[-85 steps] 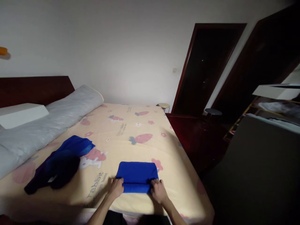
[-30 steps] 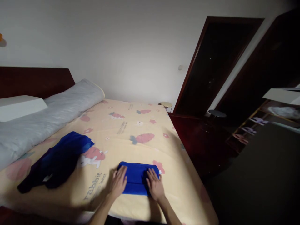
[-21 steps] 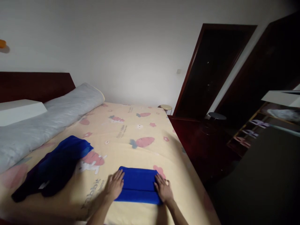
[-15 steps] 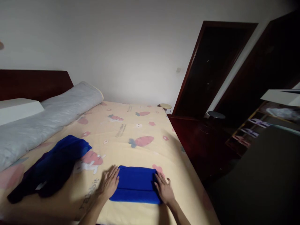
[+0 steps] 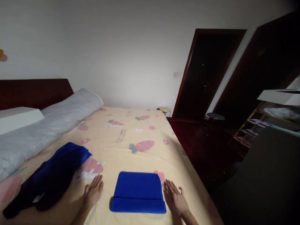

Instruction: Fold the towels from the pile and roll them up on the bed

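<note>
A blue cloth [image 5: 140,186], folded into a flat rectangle with a crease near its front edge, lies on the bed between my hands. My left hand [image 5: 93,190] is left of it, apart from the cloth, its fingers stretched out and holding nothing. Close by the cloth's right edge, my right hand [image 5: 176,197] is open too, with fingers extended and nothing in them. Farther left, a crumpled dark blue garment [image 5: 53,175] with a small white label is spread on the sheet.
The bed sheet [image 5: 122,156] has a carrot and rabbit print. A long grey roll [image 5: 70,106] and a white box-like object [image 5: 20,118] lie by the dark headboard [image 5: 35,92]. Beyond the bed's right edge are two stools, a shoe rack [image 5: 250,125] and a dark door [image 5: 213,75].
Both hands have come off the folded cloth and moved outward, the left one farther. The cloth stays folded. The view has tilted slightly upward.
</note>
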Available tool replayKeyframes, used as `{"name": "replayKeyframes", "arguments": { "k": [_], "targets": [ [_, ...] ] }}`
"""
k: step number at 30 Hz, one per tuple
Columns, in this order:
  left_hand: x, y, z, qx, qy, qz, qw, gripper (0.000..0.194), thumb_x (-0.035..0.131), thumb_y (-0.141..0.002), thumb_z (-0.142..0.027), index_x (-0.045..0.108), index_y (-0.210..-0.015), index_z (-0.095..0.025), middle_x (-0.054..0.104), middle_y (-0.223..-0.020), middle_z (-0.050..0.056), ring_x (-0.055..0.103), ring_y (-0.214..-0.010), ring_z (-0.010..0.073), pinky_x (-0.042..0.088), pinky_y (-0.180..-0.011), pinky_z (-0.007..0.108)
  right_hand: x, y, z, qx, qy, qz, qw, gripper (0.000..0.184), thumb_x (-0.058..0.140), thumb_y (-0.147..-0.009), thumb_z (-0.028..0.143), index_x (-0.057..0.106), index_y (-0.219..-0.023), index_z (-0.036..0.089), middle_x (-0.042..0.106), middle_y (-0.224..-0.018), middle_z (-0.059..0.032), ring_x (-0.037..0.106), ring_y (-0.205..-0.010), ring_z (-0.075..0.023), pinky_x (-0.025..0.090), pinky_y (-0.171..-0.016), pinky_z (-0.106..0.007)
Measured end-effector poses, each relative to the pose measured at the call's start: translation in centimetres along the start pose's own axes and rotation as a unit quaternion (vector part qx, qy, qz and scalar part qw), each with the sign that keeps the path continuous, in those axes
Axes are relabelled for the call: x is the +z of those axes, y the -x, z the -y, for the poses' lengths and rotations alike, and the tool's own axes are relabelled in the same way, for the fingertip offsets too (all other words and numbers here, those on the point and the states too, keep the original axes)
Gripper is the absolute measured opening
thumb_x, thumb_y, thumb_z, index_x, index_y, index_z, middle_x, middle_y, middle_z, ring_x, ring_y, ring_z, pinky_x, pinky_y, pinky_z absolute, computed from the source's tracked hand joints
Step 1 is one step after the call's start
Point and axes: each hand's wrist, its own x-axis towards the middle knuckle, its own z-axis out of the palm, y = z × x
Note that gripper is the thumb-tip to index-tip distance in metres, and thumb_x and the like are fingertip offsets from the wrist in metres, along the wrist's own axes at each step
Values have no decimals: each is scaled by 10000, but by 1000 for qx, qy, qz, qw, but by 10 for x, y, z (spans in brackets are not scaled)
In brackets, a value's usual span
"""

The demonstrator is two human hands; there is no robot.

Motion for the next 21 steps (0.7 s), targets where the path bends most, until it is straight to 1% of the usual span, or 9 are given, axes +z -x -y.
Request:
{"name": "replayKeyframes", "arguments": {
  "k": [1, 3, 6, 9, 11, 12, 14, 17, 21],
  "targets": [
    [-2, 2, 6, 0, -5, -21, 1000, 527, 258, -936, -311, 503, -1388, -196, 490, -1476, 110, 464, -1365, 278, 369, -1076, 557, 3, 9, -3, -36, 4, -23, 999, 513, 305, -973, 408, 313, -1482, 345, 370, -1537, -43, 354, -1422, -275, 357, -1090, -576],
    [-5, 12, -5, 35, -10, -74, 997, 517, 290, -948, -349, 471, -1414, -219, 475, -1494, 84, 435, -1388, 249, 344, -1118, 497, 14, 25, 6, -113, 7, -61, 992, 533, 338, -969, 359, 272, -1498, 348, 381, -1530, -43, 399, -1397, -261, 403, -1070, -516],
    [-3, 40, -65, 202, 4, -130, 971, 525, 355, -957, -372, 351, -1476, -297, 462, -1514, 7, 418, -1399, 211, 338, -1151, 410, 41, 35, 49, -218, 5, -91, 972, 547, 391, -951, 293, 316, -1492, 303, 418, -1504, -55, 467, -1349, -232, 434, -1057, -419],
    [9, 75, -138, 401, 26, -97, 911, 617, 375, -950, -300, 159, -1527, -323, 396, -1551, -49, 415, -1396, 150, 359, -1153, 326, 72, 33, 98, -269, -10, -107, 957, 604, 460, -904, 254, 320, -1492, 274, 478, -1460, -48, 510, -1311, -212, 455, -1034, -351],
    [19, 92, -166, 438, 45, -79, 894, 705, 385, -913, -210, 70, -1540, -279, 408, -1541, -29, 448, -1370, 136, 395, -1133, 302, 88, 29, 117, -266, -17, -133, 955, 649, 498, -873, 246, 313, -1495, 250, 519, -1426, -51, 539, -1282, -205, 472, -1006, -315],
    [23, 97, -171, 442, 51, -71, 893, 752, 388, -884, -159, 38, -1541, -266, 419, -1533, -23, 464, -1358, 132, 409, -1124, 295, 94, 28, 120, -269, -14, -151, 951, 657, 502, -869, 240, 309, -1496, 247, 538, -1410, -45, 553, -1267, -196, 480, -990, -297],
    [28, 100, -162, 448, 52, -57, 891, 854, 387, -809, -56, 6, -1538, -287, 425, -1525, -40, 472, -1349, 118, 421, -1117, 283, 99, 27, 111, -294, 8, -192, 936, 650, 488, -878, 207, 301, -1499, 259, 570, -1380, -20, 574, -1239, -171, 486, -963, -265],
    [25, 93, -114, 441, 30, -26, 897, 970, 383, -703, 32, 50, -1528, -353, 392, -1540, -84, 437, -1374, 109, 396, -1137, 276, 95, 33, 70, -318, 51, -241, 916, 651, 456, -883, 145, 293, -1503, 256, 605, -1343, -9, 595, -1209, -152, 478, -947, -239],
    [9, 86, -57, 344, -7, 42, 938, 909, 392, -707, 29, 262, -1478, -433, 459, -1509, -96, 462, -1363, 153, 382, -1156, 336, 79, 48, 21, -263, 44, -217, 939, 636, 446, -878, 151, 329, -1491, 275, 585, -1373, -28, 593, -1213, -165, 469, -929, -245]
  ]
}}
